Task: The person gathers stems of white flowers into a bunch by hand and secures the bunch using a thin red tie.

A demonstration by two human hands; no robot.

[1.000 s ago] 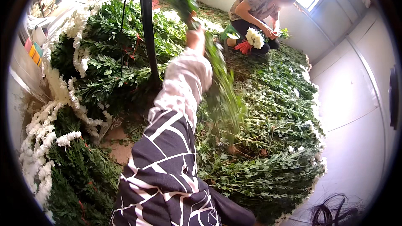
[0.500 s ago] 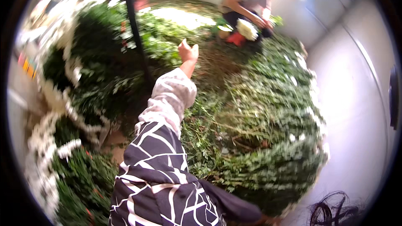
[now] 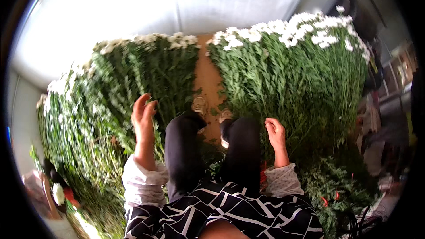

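My left hand (image 3: 144,117) hovers over the left pile of white chrysanthemums (image 3: 159,68), its fingers apart and nothing in them. On the other side, my right hand (image 3: 276,136) is near the lower stems of the right chrysanthemum pile (image 3: 287,71). Its fingers are loosely curled together, and I see nothing held in them. Both piles lie with their white heads toward the wall and their leafy green stems toward me. My knees, in dark trousers, are bent between my hands.
A narrow strip of brown floor (image 3: 207,73) runs between the piles, with my shoes on it. More leafy stems with red ties (image 3: 336,194) lie at the lower right. At the far left edge, a person (image 3: 44,188) is beside a white flower bunch (image 3: 58,194). A pale wall (image 3: 212,0) stands behind.
My view has swung round from the crouching person to the two piles. One arm was stretched far forward; now both hands are in view, held lower, beside my knees.
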